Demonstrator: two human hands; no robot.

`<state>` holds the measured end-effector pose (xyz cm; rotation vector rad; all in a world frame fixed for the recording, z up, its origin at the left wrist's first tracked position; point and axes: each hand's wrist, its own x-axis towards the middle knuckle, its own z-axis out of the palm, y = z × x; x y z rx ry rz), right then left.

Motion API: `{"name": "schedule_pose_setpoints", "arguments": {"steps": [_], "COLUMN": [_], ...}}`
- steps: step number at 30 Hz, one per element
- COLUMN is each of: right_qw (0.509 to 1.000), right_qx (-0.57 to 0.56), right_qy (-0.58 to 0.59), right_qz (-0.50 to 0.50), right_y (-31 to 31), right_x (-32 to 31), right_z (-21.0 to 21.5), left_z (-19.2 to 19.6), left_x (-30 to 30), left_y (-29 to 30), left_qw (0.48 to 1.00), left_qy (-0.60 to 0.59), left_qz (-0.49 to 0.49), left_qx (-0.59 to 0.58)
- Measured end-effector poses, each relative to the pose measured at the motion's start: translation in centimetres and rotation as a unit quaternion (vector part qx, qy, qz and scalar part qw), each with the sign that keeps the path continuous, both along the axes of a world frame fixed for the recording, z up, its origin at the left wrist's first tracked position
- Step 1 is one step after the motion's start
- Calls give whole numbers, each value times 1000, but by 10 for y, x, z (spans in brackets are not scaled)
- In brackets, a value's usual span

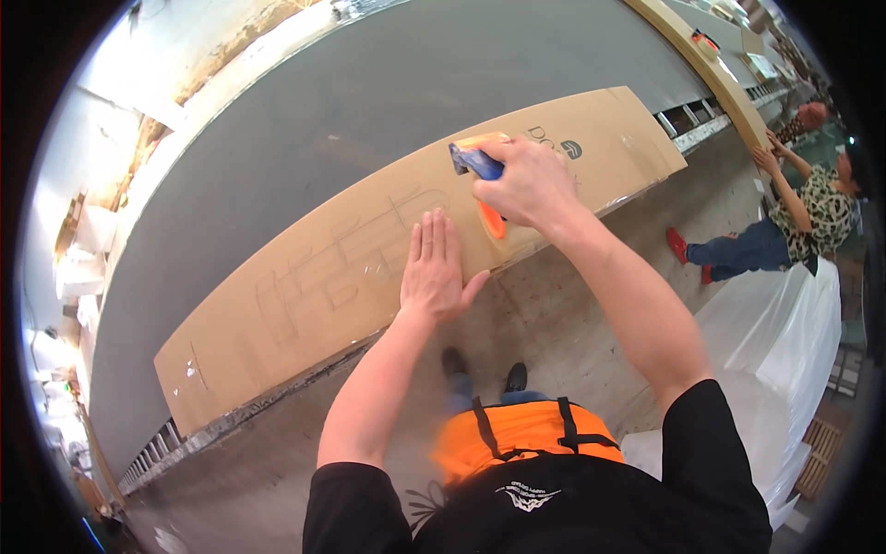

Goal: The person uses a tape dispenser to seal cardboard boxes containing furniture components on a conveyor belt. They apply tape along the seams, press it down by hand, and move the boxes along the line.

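Observation:
A long, flat cardboard box [341, 258] lies across the grey conveyor belt [369, 102] in front of me, with a line drawing and dark print on its top. My left hand [433, 268] rests flat on the box near its close edge, fingers stretched out and holding nothing. Just right of it, my right hand [531, 180] is closed around a blue and orange tape dispenser [476, 162]. The dispenser is over the middle of the box, its orange handle [492, 220] showing below my fingers. Whether it touches the cardboard I cannot tell.
At the right, a person [817, 198] in a patterned top has hands on another long cardboard box [701, 65]. A second tape dispenser [706, 44] lies on that box. Clear plastic sheeting [775, 342] hangs at my right. Metal rollers [152, 452] show at the belt's left end.

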<state>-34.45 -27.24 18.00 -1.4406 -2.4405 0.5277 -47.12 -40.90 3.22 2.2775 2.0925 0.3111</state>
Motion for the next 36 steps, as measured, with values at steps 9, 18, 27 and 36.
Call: {"name": "schedule_pose_setpoints", "arguments": {"steps": [9, 18, 27, 36], "right_qw": [960, 966, 945, 957], "right_qx": [-172, -168, -250, -159], "right_qy": [-205, -178, -189, -177], "right_qz": [84, 77, 93, 164], "right_y": [-14, -15, -101, -102], "right_x": [-17, 0, 89, 45], "right_z": [-11, -22, -46, -174], "left_z": [-1, -2, 2, 12], "left_x": [-7, -5, -6, 65], "left_y": [-5, 1, -2, 20], "left_qw": [994, 997, 997, 991], "left_qy": [-85, -65, -65, 72], "left_qz": [46, -6, 15, 98], "left_qx": [55, 46, 31, -53]}}
